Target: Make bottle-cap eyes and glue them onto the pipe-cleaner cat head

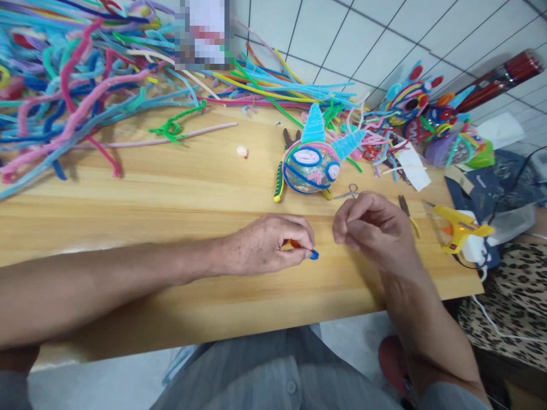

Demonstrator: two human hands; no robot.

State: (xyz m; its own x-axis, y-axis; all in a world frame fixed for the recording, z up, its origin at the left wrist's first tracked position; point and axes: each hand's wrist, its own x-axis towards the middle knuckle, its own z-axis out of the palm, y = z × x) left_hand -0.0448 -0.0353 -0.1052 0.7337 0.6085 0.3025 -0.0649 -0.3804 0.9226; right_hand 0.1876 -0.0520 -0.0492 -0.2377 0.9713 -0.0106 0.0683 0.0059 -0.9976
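Note:
My left hand (273, 245) pinches a small blue pipe cleaner piece (314, 255) between thumb and fingertips. A bit of orange shows inside the curl of that hand. To its right, my right hand (376, 228) hovers with thumb and fingers closed together; anything between them is too small to make out. Beyond both hands sits a clear round ornament (310, 176) trimmed with pipe cleaners: blue ears, white-and-blue eyes and a pink mouth. Green-and-yellow pliers (278, 182) lie partly behind it. Small scissors (348, 192) rest just past my right hand.
Heaped pipe cleaners (81, 97) cover the table's far left, with more strands (282, 85) along the wall. A yellow glue gun (464, 228) and small pliers (409, 216) lie to the right. Other decorated figures (410, 102) stand at the back right. A pale blob (242, 151) is mid-table.

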